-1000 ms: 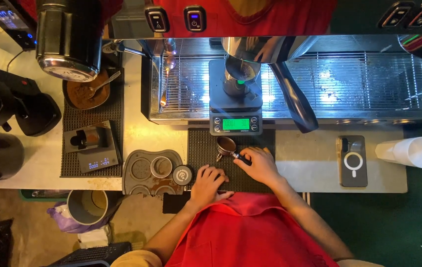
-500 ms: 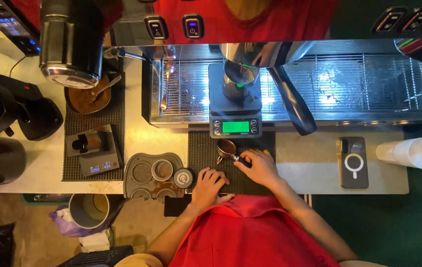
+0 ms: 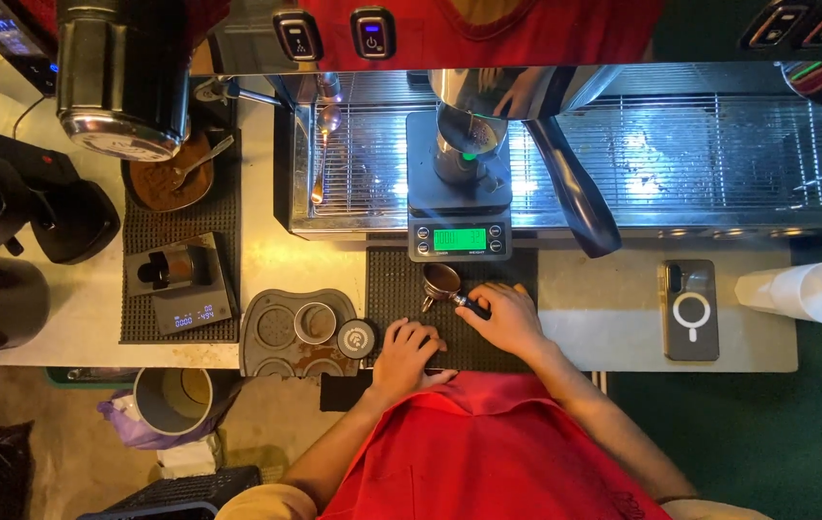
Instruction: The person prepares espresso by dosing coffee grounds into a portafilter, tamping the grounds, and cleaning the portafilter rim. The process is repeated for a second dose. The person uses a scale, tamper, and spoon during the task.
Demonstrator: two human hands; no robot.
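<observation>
Gripping portafilter handle w/ right hand closed, basket flat on black mat; left hand open, empty, palm on mat. Risk: handle twists, grounds spill

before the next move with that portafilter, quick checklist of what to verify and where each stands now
1. Right hand grips the black handle of the metal portafilter: ok.
2. Portafilter basket over the black ribbed rubber mat: ok.
3. Left hand flat on the mat, apart from the basket: ok.
4. Round black tamper beside the left hand: ok.
5. Coffee level in the basket: cannot tell.
6. Green-lit scale carrying a steel pitcher: ok.
</observation>
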